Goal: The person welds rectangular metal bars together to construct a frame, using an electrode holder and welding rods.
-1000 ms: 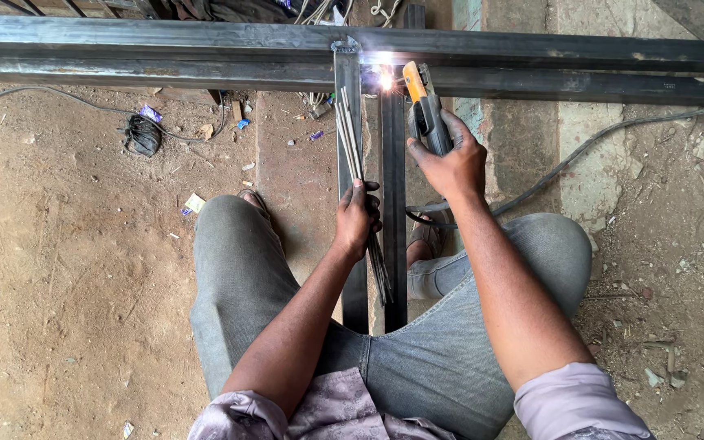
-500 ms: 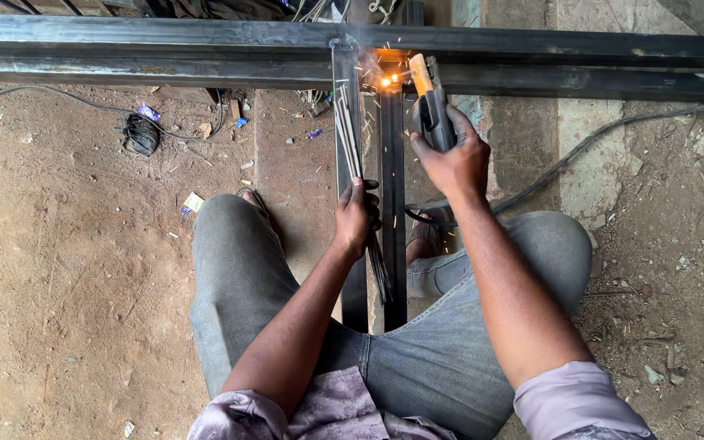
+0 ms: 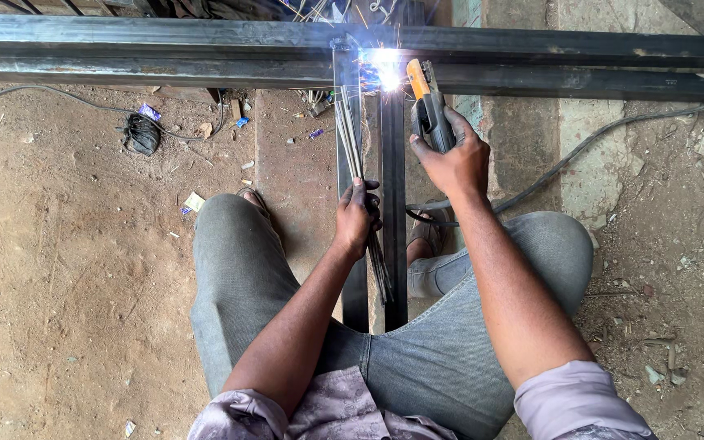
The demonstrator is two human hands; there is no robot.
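I squat over a dark steel bar (image 3: 393, 204) that runs away from me and meets long horizontal steel beams (image 3: 165, 45) at the top. My right hand (image 3: 450, 159) grips a welding electrode holder (image 3: 427, 110) with an orange tip, held at the joint. A bright white arc (image 3: 386, 69) with sparks burns there. My left hand (image 3: 358, 216) is closed around a bundle of thin welding rods (image 3: 350, 134) and rests against a second upright bar (image 3: 344, 98) to the left.
A black cable (image 3: 580, 151) trails off to the right over concrete. A coil of dark wire (image 3: 142, 134) and small scraps of litter lie on the dirt floor at left. My knees in grey jeans flank the bars.
The arc has flared to a bright white flash with sparks; half a second ago it was a dim orange glow. My hands have held their places.
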